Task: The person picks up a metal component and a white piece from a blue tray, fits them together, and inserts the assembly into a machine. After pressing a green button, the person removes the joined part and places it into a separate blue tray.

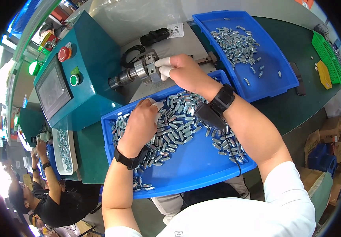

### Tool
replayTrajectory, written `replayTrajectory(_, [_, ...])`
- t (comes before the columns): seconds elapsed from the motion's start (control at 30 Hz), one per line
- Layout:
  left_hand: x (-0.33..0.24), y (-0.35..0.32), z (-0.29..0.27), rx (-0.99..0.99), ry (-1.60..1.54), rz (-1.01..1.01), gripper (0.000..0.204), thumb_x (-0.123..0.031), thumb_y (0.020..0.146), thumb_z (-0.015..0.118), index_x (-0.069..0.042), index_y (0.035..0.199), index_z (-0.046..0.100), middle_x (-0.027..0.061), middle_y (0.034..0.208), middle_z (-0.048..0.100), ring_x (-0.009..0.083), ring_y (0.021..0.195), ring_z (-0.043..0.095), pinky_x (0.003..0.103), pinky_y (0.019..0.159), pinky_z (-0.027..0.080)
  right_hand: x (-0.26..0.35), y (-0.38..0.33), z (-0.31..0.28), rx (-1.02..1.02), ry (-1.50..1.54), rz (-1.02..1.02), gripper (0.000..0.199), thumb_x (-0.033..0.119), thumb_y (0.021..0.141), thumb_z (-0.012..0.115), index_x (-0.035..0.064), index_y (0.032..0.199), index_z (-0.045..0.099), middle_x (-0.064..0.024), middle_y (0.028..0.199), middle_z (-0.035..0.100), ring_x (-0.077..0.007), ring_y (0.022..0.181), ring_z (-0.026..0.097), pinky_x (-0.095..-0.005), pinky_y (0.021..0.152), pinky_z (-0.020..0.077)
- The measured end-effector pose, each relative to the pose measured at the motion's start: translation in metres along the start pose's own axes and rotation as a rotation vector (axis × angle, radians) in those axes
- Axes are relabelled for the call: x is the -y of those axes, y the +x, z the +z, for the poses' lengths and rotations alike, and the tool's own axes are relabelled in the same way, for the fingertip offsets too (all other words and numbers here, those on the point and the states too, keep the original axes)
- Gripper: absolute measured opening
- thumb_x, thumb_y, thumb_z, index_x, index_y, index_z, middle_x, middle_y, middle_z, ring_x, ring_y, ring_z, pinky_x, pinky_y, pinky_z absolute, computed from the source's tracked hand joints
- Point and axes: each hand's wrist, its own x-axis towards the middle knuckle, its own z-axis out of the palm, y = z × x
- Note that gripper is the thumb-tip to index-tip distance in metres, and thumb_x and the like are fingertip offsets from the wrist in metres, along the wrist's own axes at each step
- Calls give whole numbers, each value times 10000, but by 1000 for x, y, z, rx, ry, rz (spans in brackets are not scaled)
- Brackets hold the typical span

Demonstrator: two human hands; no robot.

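Blue tray (202,166): metal parts (178,118) partly under left hand (140,124).

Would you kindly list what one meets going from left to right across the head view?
Co-worker → teal machine → left hand → right hand → far blue tray → green basket.

Right hand (182,71), fingertips in white cots, rests against the cylindrical steel chuck (140,71) projecting from the teal metal machine housing (95,67). Left hand (140,124) lies palm-down among small silver metal parts (178,122) in the near blue plastic tray (194,166). A second blue plastic tray (273,67) with similar parts sits behind on the dark green surface (296,106). Both wrists carry black bands.
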Motion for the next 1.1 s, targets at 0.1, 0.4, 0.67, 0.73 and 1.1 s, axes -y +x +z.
replayTrajectory(0.1, [0, -1, -1, 7, -58, -10, 468, 172, 681, 658, 51, 1127, 729, 204, 1145, 684, 407, 1123, 647, 459, 965, 559, 22, -6, 0, -44, -137, -19, 355, 125, 1000, 635, -28, 1312, 708, -96, 856, 730, -151, 777, 650, -323, 711, 512])
replayTrajectory(0.4, [2, -3, -4, 11, -21, -34, 287, 109, 781, 705, 35, 1057, 732, 212, 1049, 688, 433, 1048, 651, 480, 888, 552, 25, -20, 10, -152, -498, -312, 386, 178, 906, 743, 26, 1261, 738, -220, 986, 645, -377, 905, 649, -440, 816, 535])
replayTrajectory(0.67, [1, -1, -8, 22, -9, 2, 291, 123, 754, 693, 23, 1024, 735, 209, 994, 690, 433, 1045, 644, 469, 865, 549, 29, -19, 24, -191, -860, -335, 499, 199, 902, 765, 43, 1369, 679, -262, 1107, 605, -393, 1008, 615, -453, 903, 519])
replayTrajectory(0.73, [9, -11, -10, -29, -65, 25, 296, 116, 773, 702, 7, 1045, 740, 205, 1010, 694, 433, 1029, 650, 464, 858, 549, 30, -14, 28, -221, -879, -320, 511, 194, 903, 761, 38, 1381, 669, -258, 1112, 606, -382, 1007, 616, -448, 910, 518])
replayTrajectory(1.1, [-16, -1, -17, -135, -199, 84, 288, 72, 850, 736, -30, 1120, 745, 183, 1047, 713, 405, 953, 695, 435, 819, 566, -6, 17, -24, -752, -377, -250, 694, 142, 940, 701, 20, 1574, 445, -186, 1143, 605, -303, 967, 625, -388, 876, 532])
